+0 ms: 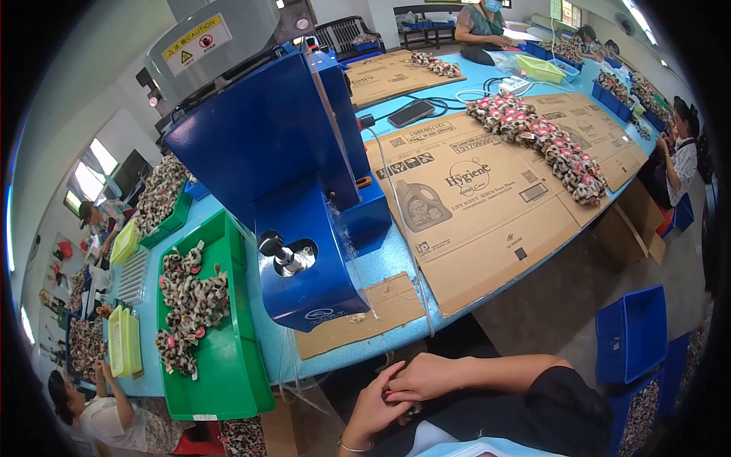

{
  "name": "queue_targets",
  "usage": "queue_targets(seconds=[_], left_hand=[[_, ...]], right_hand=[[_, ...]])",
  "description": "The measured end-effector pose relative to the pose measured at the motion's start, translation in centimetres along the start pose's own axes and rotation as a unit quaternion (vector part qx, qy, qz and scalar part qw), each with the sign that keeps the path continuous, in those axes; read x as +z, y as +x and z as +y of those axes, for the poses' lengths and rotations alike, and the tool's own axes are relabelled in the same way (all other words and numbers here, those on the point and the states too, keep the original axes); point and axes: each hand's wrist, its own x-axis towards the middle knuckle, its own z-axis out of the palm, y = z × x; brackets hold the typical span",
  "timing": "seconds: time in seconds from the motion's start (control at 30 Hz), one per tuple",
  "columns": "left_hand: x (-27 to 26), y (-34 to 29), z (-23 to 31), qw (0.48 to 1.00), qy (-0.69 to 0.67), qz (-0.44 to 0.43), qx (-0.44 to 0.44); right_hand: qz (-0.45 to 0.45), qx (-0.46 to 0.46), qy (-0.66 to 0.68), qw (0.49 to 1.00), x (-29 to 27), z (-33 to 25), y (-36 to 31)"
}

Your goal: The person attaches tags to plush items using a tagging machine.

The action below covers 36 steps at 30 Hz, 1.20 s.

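Down in my lap, below the table's front edge, my left hand (375, 410) and my right hand (428, 378) come together with curled fingers. A small spotted plush piece (415, 410) shows between them, mostly covered by the fingers. Just beyond stands a blue bench machine (304, 286) with a metal knob on its front part. Left of it, a green tray (221, 381) holds a heap of brown, white and black plush pieces (190, 297). More plush pieces with red parts (541, 137) lie in a long row on flattened cardboard (472, 221) to the right.
A phone (411, 113), cables and a white power strip (514, 84) lie behind the cardboard. An empty-looking blue crate (632, 335) stands at the right, over a crate of plush pieces. Several people work around the table, beside yellow baskets (126, 343) and blue bins.
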Motion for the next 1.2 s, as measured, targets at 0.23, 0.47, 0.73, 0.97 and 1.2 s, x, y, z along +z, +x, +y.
queue_targets(seconds=[0.23, 0.47, 0.73, 0.97, 1.2], left_hand=[[-0.3, -0.1, 0.2, 0.999, 0.049, 0.006, 0.019], [-0.1, -0.1, 0.1, 0.998, 0.065, 0.009, 0.018], [0.2, -0.6, -0.8, 1.0, 0.019, 0.013, 0.013], [-0.6, -1.2, -3.4, 0.996, 0.082, -0.034, -0.003], [-1.8, -1.4, -1.1, 0.993, -0.073, -0.096, -0.011]], right_hand=[[-0.004, -0.013, -0.006, 1.0, 0.2, 0.0, 0.4], [-0.003, -0.009, -0.012, 1.0, 0.5, 0.0, 0.4], [0.012, -0.041, -0.019, 0.999, 0.7, 0.1, 0.4], [0.064, -0.107, -0.034, 0.992, 0.3, -0.1, 0.6], [0.064, -0.148, -0.024, 0.987, -1.0, -0.3, 0.7]])
